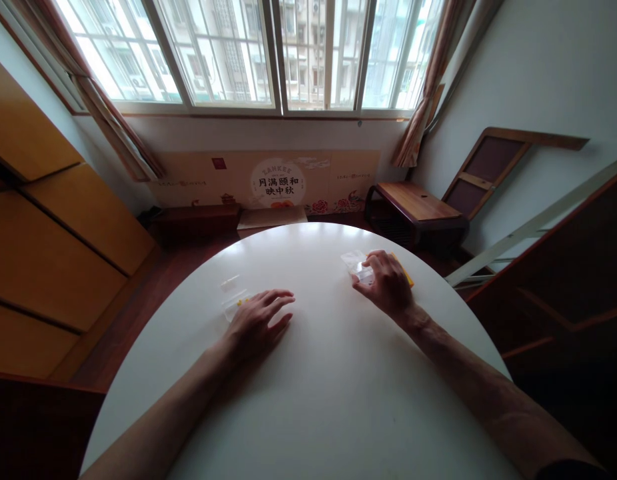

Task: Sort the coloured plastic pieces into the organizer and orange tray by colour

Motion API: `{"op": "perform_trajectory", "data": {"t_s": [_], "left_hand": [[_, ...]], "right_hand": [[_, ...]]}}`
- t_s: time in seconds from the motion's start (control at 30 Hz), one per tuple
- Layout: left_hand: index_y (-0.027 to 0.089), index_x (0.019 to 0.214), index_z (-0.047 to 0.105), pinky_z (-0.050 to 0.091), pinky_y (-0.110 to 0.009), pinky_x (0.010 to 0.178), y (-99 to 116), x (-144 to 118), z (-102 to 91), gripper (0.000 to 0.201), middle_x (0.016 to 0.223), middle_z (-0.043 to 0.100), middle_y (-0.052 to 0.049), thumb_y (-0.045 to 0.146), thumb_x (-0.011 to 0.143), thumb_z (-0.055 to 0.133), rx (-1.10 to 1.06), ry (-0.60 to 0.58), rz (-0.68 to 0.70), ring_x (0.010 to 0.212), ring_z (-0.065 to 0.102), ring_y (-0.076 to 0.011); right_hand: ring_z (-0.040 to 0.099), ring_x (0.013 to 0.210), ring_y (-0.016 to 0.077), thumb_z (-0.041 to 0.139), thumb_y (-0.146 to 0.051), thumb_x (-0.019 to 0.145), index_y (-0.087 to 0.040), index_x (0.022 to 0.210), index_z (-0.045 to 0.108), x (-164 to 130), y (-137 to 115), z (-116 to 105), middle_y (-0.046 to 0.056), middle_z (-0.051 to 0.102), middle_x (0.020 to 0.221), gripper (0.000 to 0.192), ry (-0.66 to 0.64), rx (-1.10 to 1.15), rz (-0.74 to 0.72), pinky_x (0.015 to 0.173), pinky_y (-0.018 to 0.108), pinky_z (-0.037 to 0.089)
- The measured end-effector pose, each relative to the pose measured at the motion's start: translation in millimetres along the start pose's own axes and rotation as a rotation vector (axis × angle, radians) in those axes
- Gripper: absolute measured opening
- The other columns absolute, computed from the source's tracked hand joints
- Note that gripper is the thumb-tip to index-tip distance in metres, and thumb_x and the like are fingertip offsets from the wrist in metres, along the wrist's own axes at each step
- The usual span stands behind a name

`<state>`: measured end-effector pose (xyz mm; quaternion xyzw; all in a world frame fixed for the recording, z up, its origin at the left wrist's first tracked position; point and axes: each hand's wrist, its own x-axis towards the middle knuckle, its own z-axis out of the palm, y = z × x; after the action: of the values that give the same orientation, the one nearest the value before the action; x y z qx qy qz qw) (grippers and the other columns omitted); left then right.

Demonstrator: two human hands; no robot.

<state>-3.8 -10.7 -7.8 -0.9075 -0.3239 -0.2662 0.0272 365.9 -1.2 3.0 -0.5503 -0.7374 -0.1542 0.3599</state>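
My left hand (261, 313) rests low over the white table with its fingers stretched out and apart, holding nothing that I can see. Partly hidden behind it is a small clear plastic box (231, 308) with a few yellow bits in or beside it. On the right, my right hand (387, 280) curls its thumb and fingers around a clear plastic case (357, 265) whose transparent flap or lid sticks out to the left. Just past the knuckles a yellow flat object (406, 272) shows, mostly covered by the hand.
The round white table (308, 400) spans the front. Beyond it, a printed cardboard panel (188, 177) leans below the window. A wooden chair or low stool (421, 202) stands back right, a wooden cabinet (48, 267) at left. A pale rail (538, 230) slopes along the right.
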Motion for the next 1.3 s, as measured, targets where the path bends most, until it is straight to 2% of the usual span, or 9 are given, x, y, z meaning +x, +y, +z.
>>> {"op": "perform_trajectory", "data": {"t_s": [0.17, 0.3, 0.53, 0.67, 0.73, 0.83, 1.03, 1.2, 1.3], "left_hand": [[0.026, 0.133, 0.071, 0.065, -0.044, 0.098, 0, 0, 0.2, 0.026, 0.135, 0.078, -0.010, 0.031, 0.109, 0.061, 0.002, 0.010, -0.002, 0.116, 0.078, -0.0265], [0.026, 0.133, 0.070, 0.064, -0.044, 0.099, 1, 1, -0.2, 0.026, 0.135, 0.078, -0.009, 0.031, 0.110, 0.061, 0.003, 0.009, 0.001, 0.116, 0.078, -0.0265], [0.026, 0.133, 0.073, 0.065, -0.045, 0.100, -1, -1, 0.3, 0.028, 0.135, 0.078, -0.010, 0.032, 0.109, 0.060, 0.015, -0.009, -0.004, 0.117, 0.078, -0.0272], [0.026, 0.134, 0.072, 0.065, -0.046, 0.101, -2, -2, 0.9, 0.027, 0.136, 0.077, -0.010, 0.032, 0.110, 0.060, 0.014, -0.018, 0.003, 0.118, 0.077, -0.0277], [0.026, 0.133, 0.072, 0.064, -0.047, 0.101, -2, -2, 1.4, 0.027, 0.137, 0.077, -0.010, 0.032, 0.110, 0.060, 0.012, -0.017, 0.006, 0.118, 0.077, -0.0279], [0.026, 0.132, 0.072, 0.064, -0.046, 0.100, -2, -2, 1.4, 0.026, 0.137, 0.077, -0.009, 0.032, 0.110, 0.060, 0.009, -0.017, 0.007, 0.117, 0.077, -0.0278], [0.027, 0.132, 0.072, 0.063, -0.046, 0.103, -2, -3, 0.4, 0.026, 0.138, 0.076, -0.009, 0.030, 0.109, 0.061, -0.006, -0.026, -0.003, 0.119, 0.077, -0.0270], [0.026, 0.132, 0.071, 0.063, -0.045, 0.102, -2, -3, 0.5, 0.025, 0.137, 0.077, -0.009, 0.031, 0.111, 0.060, 0.010, -0.017, 0.014, 0.117, 0.077, -0.0263], [0.027, 0.133, 0.071, 0.062, -0.043, 0.102, -3, -2, -7.4, 0.025, 0.136, 0.078, -0.008, 0.030, 0.110, 0.062, 0.041, 0.027, 0.029, 0.117, 0.077, -0.0257]], "right_hand": [[0.060, 0.098, 0.0351, 0.072, -0.039, 0.094, -0.022, 0.108, 0.063, -2, 0, 5, 0.014, 0.066, 0.107, 0.025, -0.054, -0.093, 0.054, 0.091, 0.050, 0.053], [0.060, 0.104, 0.0376, 0.072, -0.040, 0.094, -0.020, 0.115, 0.064, -3, -2, 4, 0.016, 0.067, 0.113, 0.031, -0.069, -0.146, 0.044, 0.096, 0.053, 0.052], [0.059, 0.131, 0.0398, 0.068, -0.039, 0.100, -0.023, 0.137, 0.064, -2, -1, -1, 0.016, 0.065, 0.143, 0.041, -0.088, -0.020, -0.104, 0.121, 0.060, 0.044], [0.045, 0.156, 0.0417, 0.069, -0.038, 0.100, -0.026, 0.151, 0.059, -1, 8, -2, 0.012, 0.053, 0.166, 0.053, -0.131, 0.022, -0.169, 0.132, 0.067, 0.032], [0.042, 0.160, 0.0411, 0.068, -0.037, 0.102, -0.027, 0.156, 0.057, -2, 16, 0, 0.011, 0.047, 0.173, 0.056, -0.195, 0.034, -0.194, 0.132, 0.068, 0.032], [0.048, 0.157, 0.0376, 0.063, -0.032, 0.105, -0.027, 0.161, 0.054, -3, 25, 4, 0.011, 0.051, 0.171, 0.057, -0.267, 0.057, -0.216, 0.132, 0.065, 0.035], [0.058, 0.144, 0.0362, 0.064, -0.030, 0.103, -0.026, 0.157, 0.059, -1, 26, 3, 0.012, 0.064, 0.157, 0.054, -0.238, 0.068, -0.189, 0.130, 0.063, 0.036], [0.060, 0.138, 0.0372, 0.068, -0.031, 0.100, -0.022, 0.152, 0.062, -1, 25, -1, 0.014, 0.065, 0.153, 0.053, -0.233, 0.039, -0.175, 0.124, 0.058, 0.044], [0.060, 0.137, 0.0380, 0.070, -0.033, 0.099, -0.022, 0.152, 0.061, -1, 25, -1, 0.015, 0.065, 0.153, 0.055, -0.216, 0.049, -0.180, 0.123, 0.058, 0.046]]}}
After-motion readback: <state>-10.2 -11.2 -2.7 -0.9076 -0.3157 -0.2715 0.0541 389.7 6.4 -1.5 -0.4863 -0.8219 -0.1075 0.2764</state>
